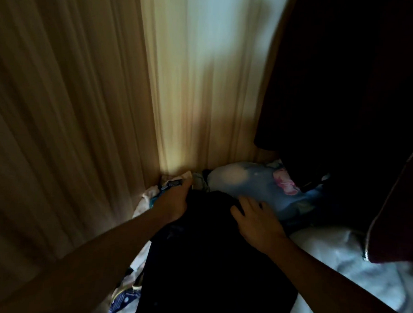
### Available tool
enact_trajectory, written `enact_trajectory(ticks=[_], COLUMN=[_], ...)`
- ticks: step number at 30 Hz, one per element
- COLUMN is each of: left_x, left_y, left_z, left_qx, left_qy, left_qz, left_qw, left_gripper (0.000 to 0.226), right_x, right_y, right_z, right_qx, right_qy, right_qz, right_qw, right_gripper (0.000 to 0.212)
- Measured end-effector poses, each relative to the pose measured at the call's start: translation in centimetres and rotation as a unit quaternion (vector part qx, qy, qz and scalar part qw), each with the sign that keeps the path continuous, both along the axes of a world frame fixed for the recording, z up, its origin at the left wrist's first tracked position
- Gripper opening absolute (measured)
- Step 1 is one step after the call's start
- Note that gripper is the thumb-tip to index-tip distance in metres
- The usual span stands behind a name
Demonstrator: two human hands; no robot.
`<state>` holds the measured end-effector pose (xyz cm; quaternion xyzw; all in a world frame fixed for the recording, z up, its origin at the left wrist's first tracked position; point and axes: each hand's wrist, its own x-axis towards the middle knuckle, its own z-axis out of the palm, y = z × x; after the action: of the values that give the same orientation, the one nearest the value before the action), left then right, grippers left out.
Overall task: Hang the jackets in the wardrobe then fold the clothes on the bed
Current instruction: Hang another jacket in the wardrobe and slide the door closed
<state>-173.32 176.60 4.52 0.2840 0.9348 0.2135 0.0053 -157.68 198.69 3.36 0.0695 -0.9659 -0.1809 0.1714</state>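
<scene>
At nine o'clock I have only the tan curtain (73,103) hanging in folds; at its foot, about ten o'clock from the pile's middle, patterned clothes (149,198) lie crumpled on the bed. My left hand (172,202) sits just right of them, fingers seemingly curled over the far left corner of the dark garment (208,263), so I read it as gripping that edge, though the light is poor. The garment lies on the bed with its long axis from six to twelve o'clock, straight away from me; both hands are on its far end, the left at eleven, the right at one, so neither is clearly nearer. My right hand (257,220) rests flat on the cloth, fingers spread and straight, holding nothing. Beyond it at one o'clock is a blue floral cloth (254,182); white bedding (338,256) spreads at four; a maroon jacket (399,212) with a zip hangs at three. I judge a fold would bring that far edge back toward six.
</scene>
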Motion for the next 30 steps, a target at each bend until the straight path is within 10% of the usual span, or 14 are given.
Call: enact_trajectory(ticks=[4,9,12,15,18,23,30], left_x=[-0.3,0.0,-0.4,-0.9,-1.0,-2.7,-3.8], left_y=[-0.1,-1.7,-2.0,-2.6,-4.1,-4.8,-5.1], left_z=[2.7,2.1,1.8,2.2,3.5,10.0,21.6], left_qx=[0.087,-0.223,-0.277,-0.291,-0.232,-0.100,0.104], left_qy=[0.019,0.144,0.167,0.166,0.207,0.194,0.221], left_qz=[-0.113,-0.216,-0.204,-0.155,-0.136,-0.056,0.026], left_qw=[0.990,0.940,0.924,0.929,0.941,0.974,0.969], left_gripper=[0.046,0.082,0.065,0.045,0.039,0.028,0.020], right_x=[0.3,1.6,1.8,1.5,0.5,-2.1,-4.3], right_y=[0.8,-0.5,-2.3,-3.2,-2.5,-0.1,1.2], right_z=[2.2,1.8,0.8,0.3,1.7,9.9,22.4], right_qx=[0.017,-0.035,-0.040,-0.062,-0.137,-0.304,-0.226], right_qy=[-0.009,-0.160,-0.238,-0.246,-0.200,-0.088,0.110], right_qz=[-0.077,-0.188,-0.247,-0.237,-0.203,-0.134,-0.074], right_qw=[0.997,0.968,0.939,0.938,0.949,0.939,0.965], right_gripper=[0.030,0.084,0.107,0.071,0.028,0.062,0.029])
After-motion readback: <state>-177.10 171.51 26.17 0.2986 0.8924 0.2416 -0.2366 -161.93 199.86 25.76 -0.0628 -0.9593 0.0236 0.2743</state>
